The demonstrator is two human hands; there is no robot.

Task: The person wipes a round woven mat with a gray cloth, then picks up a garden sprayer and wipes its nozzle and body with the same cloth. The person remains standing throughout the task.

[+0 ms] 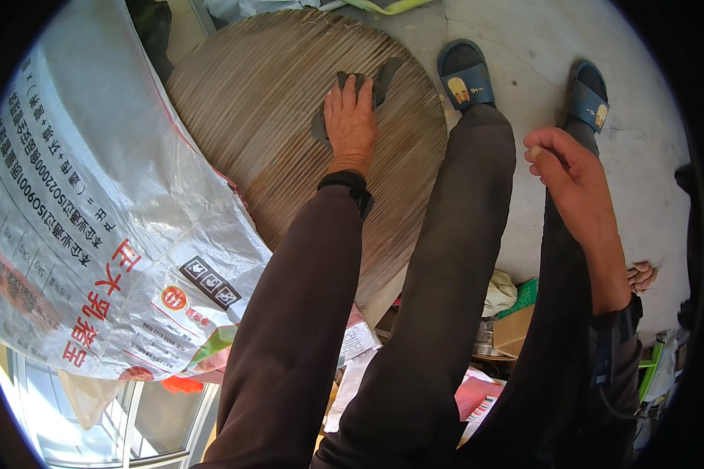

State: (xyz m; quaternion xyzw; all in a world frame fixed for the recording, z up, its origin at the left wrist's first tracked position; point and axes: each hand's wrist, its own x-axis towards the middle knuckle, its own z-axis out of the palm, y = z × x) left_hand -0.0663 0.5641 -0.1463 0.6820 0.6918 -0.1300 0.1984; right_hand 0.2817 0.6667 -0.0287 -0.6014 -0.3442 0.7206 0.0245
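Note:
My left hand point(352, 126) lies palm down on a dark grey cloth point(321, 128), its fingers over the bunched fabric. The cloth rests on a large round board point(240, 111) of narrow, parallel brown stalks or strips. Part of the cloth sticks out past the fingertips, and the rest under the palm is hidden. To the right, my right hand point(572, 182) is held above my right leg and the floor, apart from the board. Its fingers are curled in against the thumb, and nothing shows between them.
A large white woven plastic sack point(152, 205) with printing overlaps the board's left edge. My feet, in blue slide sandals point(468, 85), stand on the concrete floor point(528, 234) right of the board. Behind my legs lie a cardboard box point(511, 331) and mixed items. A window point(158, 416) shows at lower left.

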